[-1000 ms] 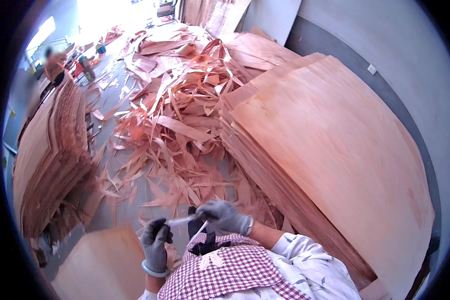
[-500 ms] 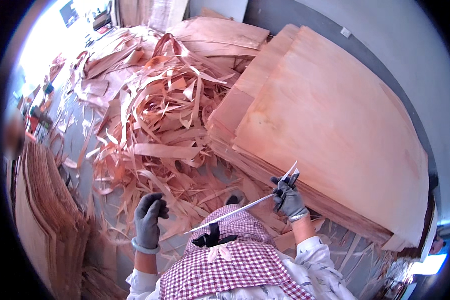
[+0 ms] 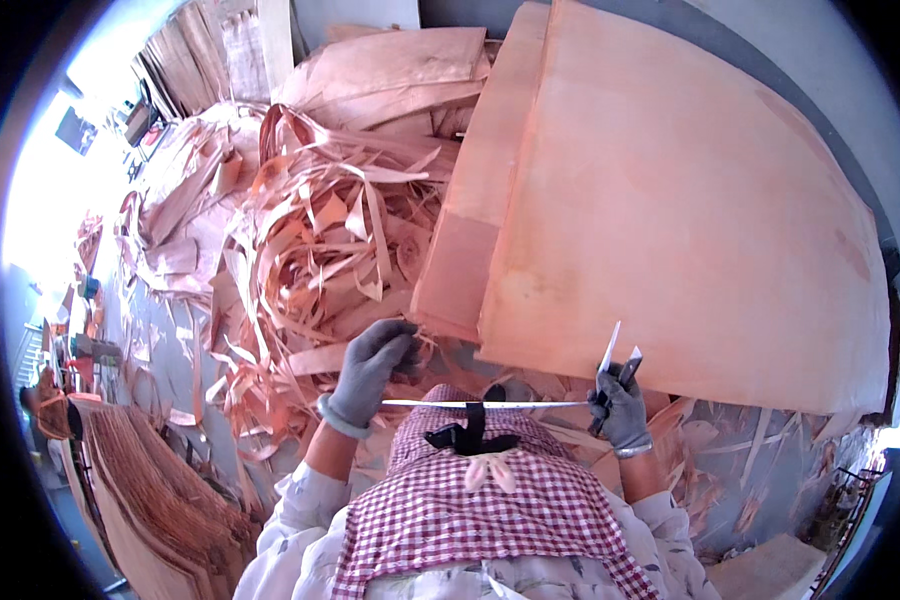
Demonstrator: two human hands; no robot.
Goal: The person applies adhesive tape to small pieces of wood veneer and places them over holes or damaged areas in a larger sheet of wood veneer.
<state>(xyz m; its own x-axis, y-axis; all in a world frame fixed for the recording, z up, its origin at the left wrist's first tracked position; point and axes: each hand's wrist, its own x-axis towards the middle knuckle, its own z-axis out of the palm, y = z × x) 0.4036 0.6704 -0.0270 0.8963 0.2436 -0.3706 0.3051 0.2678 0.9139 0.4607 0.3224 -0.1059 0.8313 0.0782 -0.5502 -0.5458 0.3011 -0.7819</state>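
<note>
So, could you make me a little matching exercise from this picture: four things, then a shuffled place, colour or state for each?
1. right hand
2. apron
3. thin wood strips
4. large wood sheet

A. tangled in a loose heap
B. spread flat at the upper right
C. gripping a long white strip
D. red-and-white checked

Pairs: 1-C, 2-D, 3-A, 4-B

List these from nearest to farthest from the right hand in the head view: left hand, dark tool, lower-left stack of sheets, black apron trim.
From the right hand:
1. Dark tool: held in it.
2. Black apron trim: to its left.
3. Left hand: farther left.
4. Stack of sheets: farthest, at lower left.
</note>
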